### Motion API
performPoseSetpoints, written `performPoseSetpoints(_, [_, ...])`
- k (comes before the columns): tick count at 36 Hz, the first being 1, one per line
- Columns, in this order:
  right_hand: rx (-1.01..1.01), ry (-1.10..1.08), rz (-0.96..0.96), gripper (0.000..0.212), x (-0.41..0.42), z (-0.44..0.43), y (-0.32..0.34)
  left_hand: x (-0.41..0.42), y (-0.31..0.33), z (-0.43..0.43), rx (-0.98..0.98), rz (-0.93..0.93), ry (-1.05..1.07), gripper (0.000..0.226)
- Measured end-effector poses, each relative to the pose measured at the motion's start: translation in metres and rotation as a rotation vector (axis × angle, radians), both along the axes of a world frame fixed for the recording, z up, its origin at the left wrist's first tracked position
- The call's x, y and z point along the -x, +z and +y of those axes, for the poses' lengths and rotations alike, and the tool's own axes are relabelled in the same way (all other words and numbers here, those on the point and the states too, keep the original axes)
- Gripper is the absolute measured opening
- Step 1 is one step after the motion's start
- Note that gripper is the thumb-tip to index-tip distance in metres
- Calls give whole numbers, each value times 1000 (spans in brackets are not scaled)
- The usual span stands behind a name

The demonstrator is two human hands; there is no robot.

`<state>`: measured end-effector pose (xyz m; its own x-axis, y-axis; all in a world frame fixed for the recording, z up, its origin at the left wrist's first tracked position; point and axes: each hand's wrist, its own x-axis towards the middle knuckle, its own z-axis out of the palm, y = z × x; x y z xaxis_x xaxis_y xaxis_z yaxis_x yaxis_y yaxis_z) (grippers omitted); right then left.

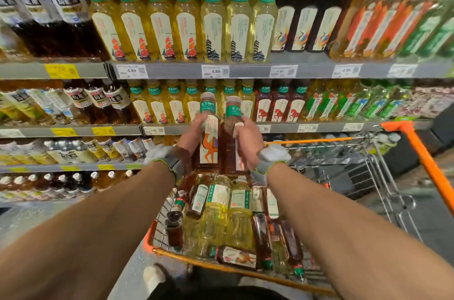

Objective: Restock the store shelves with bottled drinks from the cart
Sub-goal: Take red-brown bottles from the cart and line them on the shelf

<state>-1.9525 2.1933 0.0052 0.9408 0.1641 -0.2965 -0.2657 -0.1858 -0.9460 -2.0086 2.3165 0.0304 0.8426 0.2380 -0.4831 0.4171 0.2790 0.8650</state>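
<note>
My left hand (190, 136) grips a brown tea bottle (208, 142) with a green neck band and an orange camel on its label. Beside it my right hand (248, 140) grips a second brown tea bottle (229, 132) of the same kind. Both bottles are upright, side by side, raised above the cart (157, 233) and in front of the second shelf (282, 127). Several yellow and brown bottles (221, 216) lie flat in the cart basket below my wrists.
Shelves of bottled tea fill the view: yellow bottles (186, 22) on the top shelf, red-horse bottles (277, 105) right of my hands, green ones (368, 103) farther right. The cart's orange handle (417, 147) rises at the right. Grey floor lies lower left.
</note>
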Motion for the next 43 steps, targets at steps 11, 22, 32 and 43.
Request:
performPoseSetpoints(11, [-137,30,-32,30,49,-7,5,43,5,17,122,0,114,46])
performPoseSetpoints(22, [-192,-63,-40,58,110,9,34,102,21,35,222,-36,-37,19])
performPoseSetpoints(32, [-22,-118,-259,67,151,-26,62,117,50,0,221,-160,-135,48])
performPoseSetpoints(43, [-57,-265,-423,70,139,-106,112,102,108,-85,151,-344,-217,48])
